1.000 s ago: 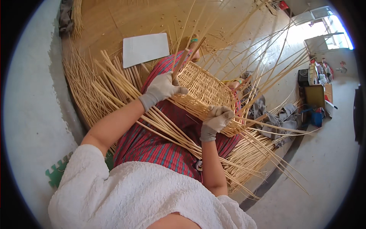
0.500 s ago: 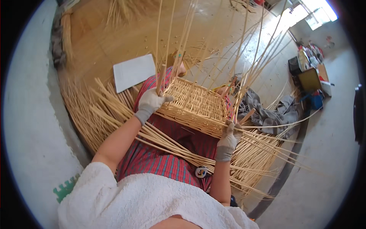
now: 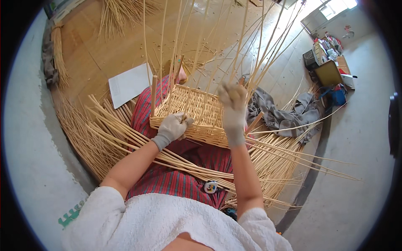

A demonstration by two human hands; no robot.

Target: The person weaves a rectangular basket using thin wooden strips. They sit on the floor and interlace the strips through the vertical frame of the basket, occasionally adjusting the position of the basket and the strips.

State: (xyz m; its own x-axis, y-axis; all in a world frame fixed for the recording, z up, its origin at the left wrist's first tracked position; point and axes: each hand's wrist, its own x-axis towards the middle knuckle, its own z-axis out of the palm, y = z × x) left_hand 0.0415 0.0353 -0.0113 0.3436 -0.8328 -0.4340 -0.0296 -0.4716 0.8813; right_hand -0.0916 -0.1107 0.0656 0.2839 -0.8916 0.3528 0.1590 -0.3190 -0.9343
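Across the lap, over a red striped cloth (image 3: 163, 179), a rectangular wicker basket (image 3: 205, 136), open side up. Likely to slip or twist if pushed hard on the right, with only one hand visibly on it and soft cloth beneath. Up from the walls, long thin rods (image 3: 162, 42), leaning and crossing at upper right; liable to snag, spring back or kink if pulled sharply. On the near wall, left of middle, the gloved left hand (image 3: 172, 126), clamped on the basket, fingers curled tight. Above the right end, the gloved right hand (image 3: 233, 103), raised and blurred — cannot tell whether gripping a rod or nothing. At the near left corner, a stout wooden peg (image 3: 154, 96), likely to work loose if knocked by a forearm.

For room: most on the brown floor (image 3: 90, 44) ahead, past the basket's far edge. Tighter at left, between pale wall (image 3: 25, 134) and lap, with heaped rods (image 3: 79, 134) along the wall's foot. Nearest the body, cut rods (image 3: 197, 168) lying across the lap, leaving little space for drawing the basket back. Crowded at right by a crumpled grey cloth (image 3: 272, 115) — easy to catch rod ends in. Smallest, beside the cut rods: a white rounded case (image 3: 210, 187).
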